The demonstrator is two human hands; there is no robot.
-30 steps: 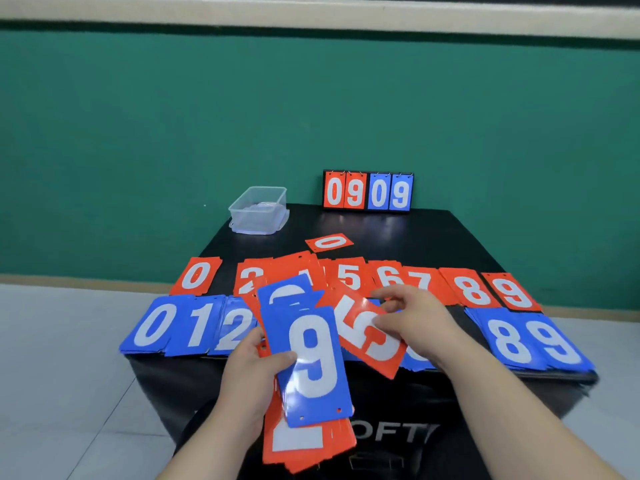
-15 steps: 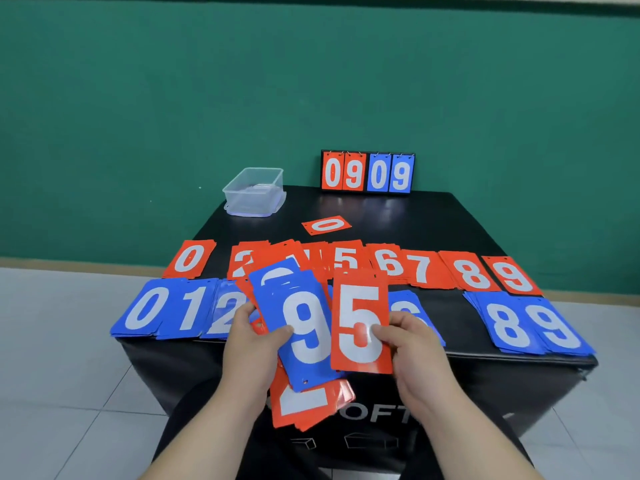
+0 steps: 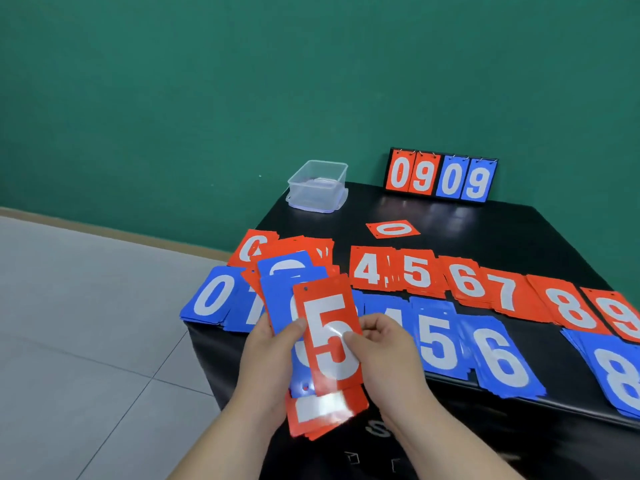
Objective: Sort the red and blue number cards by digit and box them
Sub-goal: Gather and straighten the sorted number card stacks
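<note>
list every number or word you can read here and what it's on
"0909": scoreboard.
"0": lone red card.
"4", "5", "6", "7", "8", "9": red row; leftmost piles covered.
"0", "5", "6", "8": blue row; others partly hidden.
"5": held red card atop the stack in the left hand, right hand pinching it.
Table-front lettering: cut off, unreadable.

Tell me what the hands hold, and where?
The right hand pinches the red 5 card by its right edge; the left hand grips a stack of red and blue cards by its left side.
</note>
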